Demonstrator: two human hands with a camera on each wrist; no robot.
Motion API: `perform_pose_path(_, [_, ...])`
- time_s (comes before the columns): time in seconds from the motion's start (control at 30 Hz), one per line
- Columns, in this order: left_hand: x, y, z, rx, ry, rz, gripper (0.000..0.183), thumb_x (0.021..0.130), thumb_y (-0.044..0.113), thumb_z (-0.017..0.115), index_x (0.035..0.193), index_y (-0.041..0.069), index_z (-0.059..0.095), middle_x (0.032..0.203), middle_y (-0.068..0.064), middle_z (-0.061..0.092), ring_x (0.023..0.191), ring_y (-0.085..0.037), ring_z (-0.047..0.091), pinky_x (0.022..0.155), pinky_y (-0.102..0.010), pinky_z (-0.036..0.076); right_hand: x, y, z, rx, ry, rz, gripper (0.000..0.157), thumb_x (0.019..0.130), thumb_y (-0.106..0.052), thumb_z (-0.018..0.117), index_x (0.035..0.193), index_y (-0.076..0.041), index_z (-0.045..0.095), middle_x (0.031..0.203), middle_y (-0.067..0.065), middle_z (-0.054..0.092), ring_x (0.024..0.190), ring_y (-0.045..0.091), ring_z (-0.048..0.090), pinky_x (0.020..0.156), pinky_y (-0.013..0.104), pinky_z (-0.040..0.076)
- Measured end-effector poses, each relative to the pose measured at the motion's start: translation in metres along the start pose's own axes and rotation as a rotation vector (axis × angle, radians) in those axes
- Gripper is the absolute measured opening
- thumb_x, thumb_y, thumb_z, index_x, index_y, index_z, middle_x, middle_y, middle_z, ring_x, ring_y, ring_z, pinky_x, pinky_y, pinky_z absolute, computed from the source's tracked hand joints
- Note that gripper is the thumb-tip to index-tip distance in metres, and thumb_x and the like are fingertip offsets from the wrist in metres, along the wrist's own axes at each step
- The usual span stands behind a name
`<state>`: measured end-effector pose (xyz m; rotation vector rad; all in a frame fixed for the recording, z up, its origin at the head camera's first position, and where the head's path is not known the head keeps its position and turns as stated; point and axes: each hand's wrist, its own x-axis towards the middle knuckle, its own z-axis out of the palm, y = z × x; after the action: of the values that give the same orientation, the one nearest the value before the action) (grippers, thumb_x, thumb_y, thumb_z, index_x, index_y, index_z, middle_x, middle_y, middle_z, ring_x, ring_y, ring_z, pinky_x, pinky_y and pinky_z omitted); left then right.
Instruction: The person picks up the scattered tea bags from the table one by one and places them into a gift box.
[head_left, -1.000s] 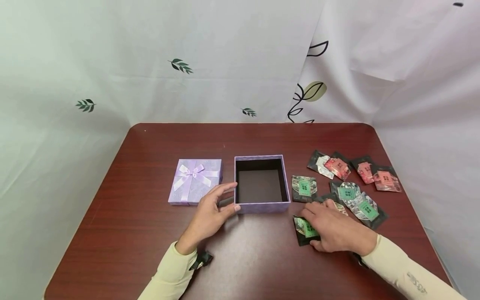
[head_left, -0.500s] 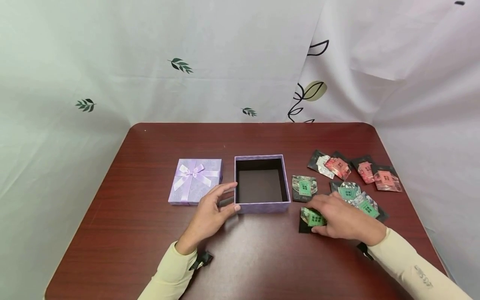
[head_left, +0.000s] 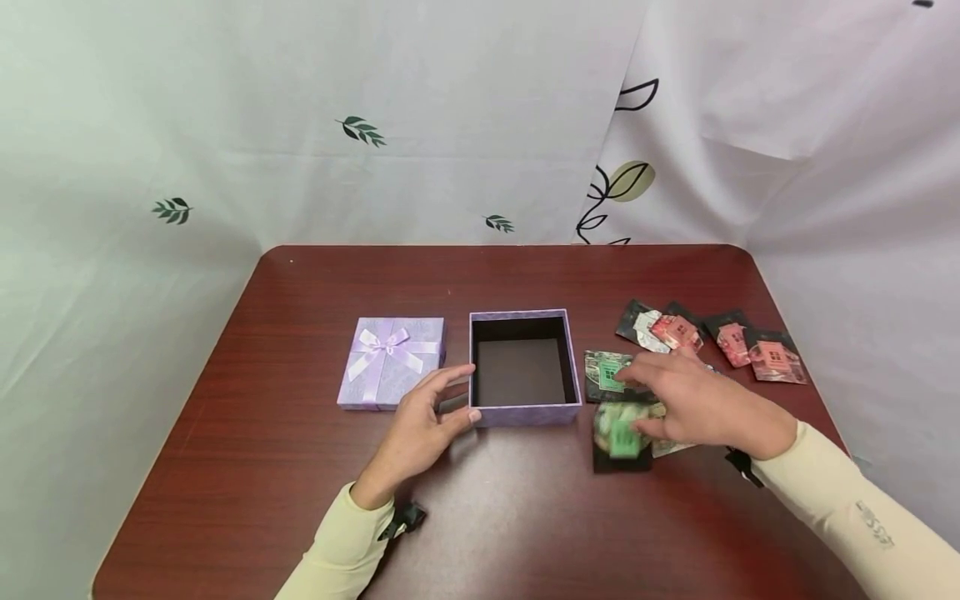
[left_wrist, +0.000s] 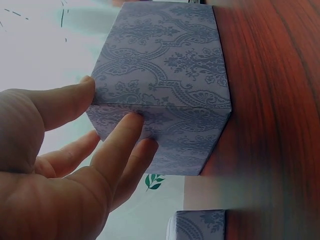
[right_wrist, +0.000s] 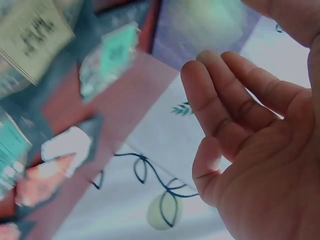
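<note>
In the head view my left hand (head_left: 412, 437) is at the near left corner of an open purple box (head_left: 525, 414), dark inside. The left wrist view shows its straight fingers and thumb touching the outside of the patterned box (left_wrist: 160, 60). My right hand (head_left: 708, 404) hovers over flat black packets with printed labels, fingers spread. A blurred packet with a green label (head_left: 622, 440) lies just left of its thumb. Behind that is another green-labelled packet (head_left: 603, 379), partly under the fingertips. The right wrist view shows the palm (right_wrist: 260, 145) with nothing in it.
A purple lid (head_left: 412, 383) with a ribbon bow sits left of the box. Several packets with red labels (head_left: 776, 358) and a silver one (head_left: 645, 325) lie at the back right. The brown table (head_left: 525, 517) ends at a white curtain (head_left: 450, 83).
My right hand was gripping the near green-labelled packet and has let go, moving right and away from it. That packet first shifted toward the other packets. My left hand has stayed at the box.
</note>
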<state>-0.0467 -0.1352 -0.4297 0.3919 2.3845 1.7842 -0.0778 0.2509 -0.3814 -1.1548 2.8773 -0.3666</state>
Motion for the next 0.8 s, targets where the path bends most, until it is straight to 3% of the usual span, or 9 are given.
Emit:
perform_pose_path(0.17, [0.001,-0.001,0.000,0.013,0.002,0.009,0.061,0.091,0.000,0.080,0.148,0.010,0.059,0.152,-0.022,0.055,0.133,-0.044,0.063,0.097,-0.031,0.060,0.011,0.003,-0.009,-0.005,-0.047,0.001,0.052,0.076,-0.027,0.095,0.120,-0.009,0.074,0.108,-0.002,0.072,0.087,0.010,0.066,0.079,0.041,0.045])
perform_pose_path(0.33, [0.002,0.000,0.000,0.014,-0.007,0.020,0.061,0.092,0.001,0.080,0.148,0.010,0.059,0.152,-0.021,0.055,0.133,-0.044,0.062,0.096,-0.030,0.060,0.013,-0.002,-0.003,-0.004,-0.072,0.004,0.055,0.075,-0.028,0.095,0.121,-0.007,0.074,0.113,0.000,0.072,0.098,0.017,0.069,0.085,0.046,0.049])
perform_pose_path(0.6, [0.002,-0.001,0.000,-0.007,-0.007,0.013,0.060,0.092,0.000,0.080,0.147,0.009,0.059,0.152,-0.020,0.055,0.133,-0.046,0.062,0.097,-0.029,0.060,-0.004,-0.020,0.030,0.013,-0.133,0.018,0.068,0.072,-0.043,0.096,0.127,-0.010,0.071,0.125,0.001,0.070,0.114,0.021,0.066,0.082,0.037,0.040])
perform_pose_path(0.8, [0.002,-0.001,-0.002,0.001,-0.004,0.004,0.061,0.092,0.001,0.081,0.148,0.010,0.059,0.152,-0.020,0.055,0.133,-0.044,0.063,0.097,-0.031,0.060,-0.018,-0.028,0.052,0.028,-0.137,0.036,0.082,0.069,-0.047,0.098,0.139,-0.017,0.066,0.130,-0.001,0.069,0.117,0.017,0.065,0.084,0.037,0.040])
